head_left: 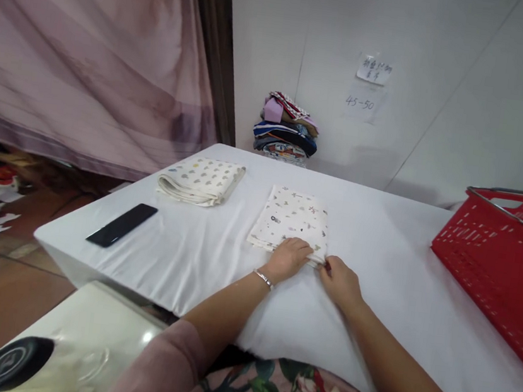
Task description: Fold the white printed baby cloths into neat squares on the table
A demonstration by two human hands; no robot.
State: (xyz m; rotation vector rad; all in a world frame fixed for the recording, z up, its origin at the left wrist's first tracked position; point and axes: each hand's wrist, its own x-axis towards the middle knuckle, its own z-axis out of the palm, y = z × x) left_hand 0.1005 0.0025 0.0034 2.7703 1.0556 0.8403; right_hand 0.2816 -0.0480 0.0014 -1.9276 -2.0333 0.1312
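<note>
A folded cream cloth with small printed figures lies flat on the white table. My left hand rests palm down on the cloth's near edge, its fingers curled over the fabric. My right hand pinches the cloth's near right corner between thumb and fingers. A silver bracelet circles my left wrist.
A second folded cloth with pale dots lies at the table's far left. A black phone sits near the left edge. A red plastic basket stands at the right. A pile of folded clothes sits by the wall behind the table.
</note>
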